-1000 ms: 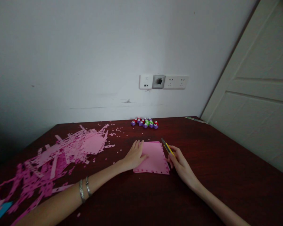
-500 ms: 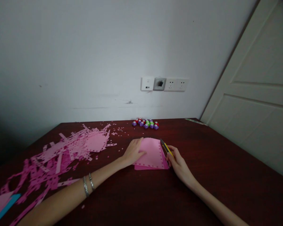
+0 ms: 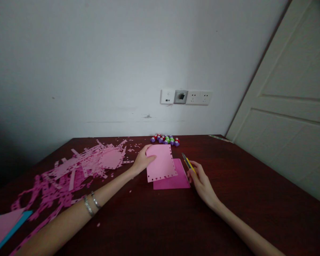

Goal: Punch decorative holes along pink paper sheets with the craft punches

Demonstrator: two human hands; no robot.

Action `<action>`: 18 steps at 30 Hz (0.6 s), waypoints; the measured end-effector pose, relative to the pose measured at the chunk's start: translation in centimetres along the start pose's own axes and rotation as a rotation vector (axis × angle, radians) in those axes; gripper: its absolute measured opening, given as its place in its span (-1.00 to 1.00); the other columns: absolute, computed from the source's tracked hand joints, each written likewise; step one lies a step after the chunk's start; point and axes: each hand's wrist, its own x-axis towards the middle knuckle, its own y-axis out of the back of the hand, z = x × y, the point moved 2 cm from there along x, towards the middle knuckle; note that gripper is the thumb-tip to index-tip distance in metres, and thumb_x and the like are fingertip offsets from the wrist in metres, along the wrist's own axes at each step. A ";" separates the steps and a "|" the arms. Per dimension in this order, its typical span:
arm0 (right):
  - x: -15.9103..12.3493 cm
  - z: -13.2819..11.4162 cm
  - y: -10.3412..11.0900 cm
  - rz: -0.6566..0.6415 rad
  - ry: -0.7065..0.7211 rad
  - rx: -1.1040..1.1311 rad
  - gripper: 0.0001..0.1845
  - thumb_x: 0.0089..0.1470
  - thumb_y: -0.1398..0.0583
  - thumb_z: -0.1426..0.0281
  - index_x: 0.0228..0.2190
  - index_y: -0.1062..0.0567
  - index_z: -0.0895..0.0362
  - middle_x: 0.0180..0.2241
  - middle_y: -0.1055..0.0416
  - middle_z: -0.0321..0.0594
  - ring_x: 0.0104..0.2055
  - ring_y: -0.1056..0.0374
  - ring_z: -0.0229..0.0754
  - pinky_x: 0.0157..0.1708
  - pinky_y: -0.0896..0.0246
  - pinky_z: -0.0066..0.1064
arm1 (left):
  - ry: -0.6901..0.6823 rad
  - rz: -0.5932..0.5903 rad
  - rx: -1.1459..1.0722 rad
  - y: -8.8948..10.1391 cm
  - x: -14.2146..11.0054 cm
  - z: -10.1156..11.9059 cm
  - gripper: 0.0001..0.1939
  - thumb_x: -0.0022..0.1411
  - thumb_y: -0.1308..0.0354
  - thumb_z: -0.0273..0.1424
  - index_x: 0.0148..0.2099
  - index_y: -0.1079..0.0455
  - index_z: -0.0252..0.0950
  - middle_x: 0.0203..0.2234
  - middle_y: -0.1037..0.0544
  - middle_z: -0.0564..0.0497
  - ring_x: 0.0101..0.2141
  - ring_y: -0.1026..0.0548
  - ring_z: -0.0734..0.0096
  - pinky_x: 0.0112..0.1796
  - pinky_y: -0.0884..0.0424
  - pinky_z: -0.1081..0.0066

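Observation:
My left hand (image 3: 143,159) is closed on the left edge of a light pink paper sheet (image 3: 161,161), thumb on top, and holds it raised and slightly turned. Small holes run along the sheet's right and lower edges. Partly beneath it, a darker pink sheet (image 3: 173,183) lies flat on the table. My right hand (image 3: 198,177) is closed around a yellow and grey utility knife (image 3: 188,163), its tip pointing away from me. That hand rests beside the right edge of the darker sheet.
A heap of punched pink paper strips (image 3: 69,174) spreads over the left of the dark red table (image 3: 229,199). Several small colourful craft punches (image 3: 165,139) stand near the wall. A ruler-like strip (image 3: 220,138) lies back right. Pink and blue sheets (image 3: 5,227) lie front left.
My left hand has lifted the light pink sheet and moved it left and away, uncovering the darker pink sheet. My right hand with the utility knife has stayed nearly in place.

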 end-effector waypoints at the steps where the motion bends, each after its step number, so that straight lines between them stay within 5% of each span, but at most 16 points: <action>1: -0.2 -0.6 0.0 0.009 0.012 0.000 -0.52 0.13 0.03 0.16 0.04 -0.15 0.11 -0.50 -0.27 -0.31 -0.50 -0.22 -0.22 -0.44 -0.18 -0.38 | 0.083 -0.001 -0.091 0.2 -0.4 0.3 -0.47 -0.04 -0.19 -0.46 0.03 -0.23 -0.35 -0.09 -0.41 -0.12 -0.12 -0.40 0.25 -0.10 -0.33 0.25; 6: -0.2 -2.3 0.2 -0.087 0.046 -0.109 -0.47 0.07 -0.08 0.23 0.06 -0.14 0.08 -0.21 -0.36 -0.18 -0.22 -0.31 -0.13 -0.18 -0.18 -0.31 | 0.456 -0.113 -0.443 0.5 -3.5 0.8 -0.35 -0.09 -0.24 -0.48 0.09 -0.16 -0.37 -0.09 -0.42 -0.19 -0.22 -0.46 0.26 -0.23 -0.42 0.28; 12: 1.2 0.0 0.8 -0.362 0.093 -0.356 -0.19 -0.24 -0.31 0.22 0.07 -0.18 0.07 -0.05 -0.29 -0.11 -0.04 -0.22 0.02 -0.01 -0.02 -0.14 | 0.565 -0.192 -0.573 1.6 -6.0 0.5 -0.29 -0.07 -0.26 -0.43 0.15 -0.11 -0.29 -0.06 -0.41 -0.16 -0.28 -0.48 0.32 -0.28 -0.43 0.32; 18: 2.5 1.4 -0.4 -0.392 0.124 -0.547 -0.15 -0.19 -0.27 0.14 0.12 -0.14 0.07 -0.08 -0.28 -0.06 -0.05 -0.17 0.06 -0.06 0.02 -0.12 | 0.538 -0.266 -0.624 1.5 -6.7 0.7 -0.34 -0.08 -0.25 -0.42 0.10 -0.17 -0.27 -0.13 -0.45 -0.11 -0.33 -0.48 0.33 -0.32 -0.42 0.33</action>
